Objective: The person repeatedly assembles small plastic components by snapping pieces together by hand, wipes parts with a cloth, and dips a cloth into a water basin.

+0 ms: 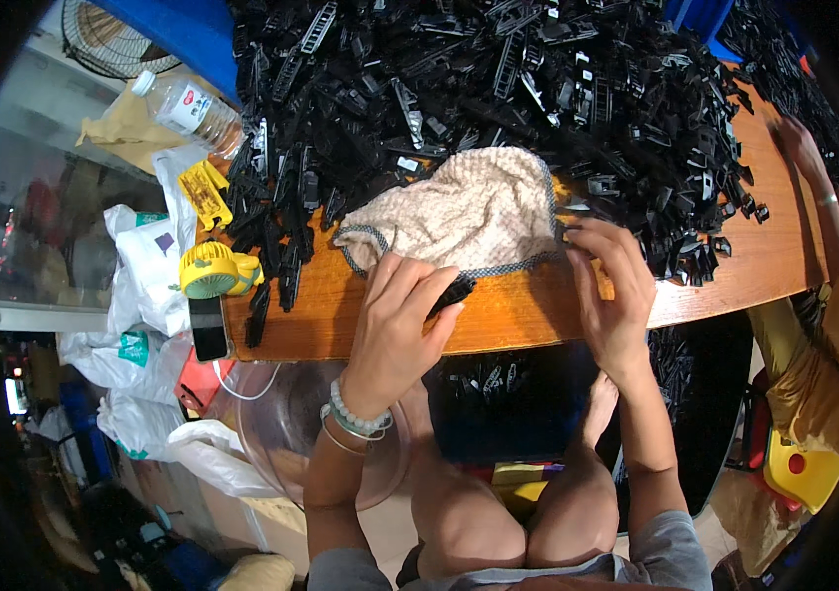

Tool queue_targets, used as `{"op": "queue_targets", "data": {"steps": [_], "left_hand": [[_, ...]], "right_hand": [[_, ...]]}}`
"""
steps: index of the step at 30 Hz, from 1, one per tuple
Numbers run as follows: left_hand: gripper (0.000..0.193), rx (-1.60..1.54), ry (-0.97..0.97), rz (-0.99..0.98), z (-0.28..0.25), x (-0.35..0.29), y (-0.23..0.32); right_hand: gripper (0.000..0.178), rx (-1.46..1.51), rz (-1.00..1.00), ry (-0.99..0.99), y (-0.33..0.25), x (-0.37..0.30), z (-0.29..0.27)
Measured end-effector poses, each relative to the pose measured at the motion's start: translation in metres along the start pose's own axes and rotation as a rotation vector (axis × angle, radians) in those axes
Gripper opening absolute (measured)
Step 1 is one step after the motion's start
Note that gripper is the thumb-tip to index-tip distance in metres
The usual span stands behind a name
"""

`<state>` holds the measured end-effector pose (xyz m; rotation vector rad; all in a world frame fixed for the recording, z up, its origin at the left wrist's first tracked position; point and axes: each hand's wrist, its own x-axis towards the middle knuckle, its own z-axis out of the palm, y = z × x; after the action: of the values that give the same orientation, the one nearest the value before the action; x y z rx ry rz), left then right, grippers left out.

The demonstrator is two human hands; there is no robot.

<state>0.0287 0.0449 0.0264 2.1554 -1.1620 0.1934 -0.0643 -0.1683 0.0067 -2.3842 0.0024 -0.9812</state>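
My left hand (395, 320) is closed at the table's front edge, with a black plastic part (455, 293) between its thumb and fingers. The hand partly hides the part's shape. My right hand (614, 291) is at the right corner of a crumpled beige cloth (469, 212) with a dark checked border. Its thumb and fingertips are pinched on a small black plastic piece (570, 232), mostly covered by the fingers. Behind the cloth spreads a large heap of black plastic parts (370, 98).
At the left edge of the wooden table (528, 310) are a yellow mini fan (208, 270), a phone (208, 330), a yellow holder (204, 195) and a plastic bottle (188, 110). White bags (148, 261) hang beside them. At right, another person's arm (813, 172) reaches over the table.
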Motion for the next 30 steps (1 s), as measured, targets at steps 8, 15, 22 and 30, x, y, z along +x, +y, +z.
{"op": "queue_targets", "data": {"steps": [8,15,22,30], "left_hand": [[0.035,0.039,0.045,-0.285,-0.059,-0.067,0.003],[0.032,0.010,0.135,-1.164,-0.043,-0.214,-0.059],[0.028,0.014,0.484,-1.092,0.005,-0.301,-0.098],[0.028,-0.481,0.688,-1.354,-0.010,-0.312,-0.114]], "right_hand": [[0.034,0.162,0.244,0.031,0.002,-0.020,0.007],[0.028,0.130,0.118,0.052,0.000,-0.020,0.021],[0.027,0.099,0.125,0.016,0.002,-0.027,0.013],[0.026,0.010,0.115,0.017,0.000,-0.024,0.010]]}}
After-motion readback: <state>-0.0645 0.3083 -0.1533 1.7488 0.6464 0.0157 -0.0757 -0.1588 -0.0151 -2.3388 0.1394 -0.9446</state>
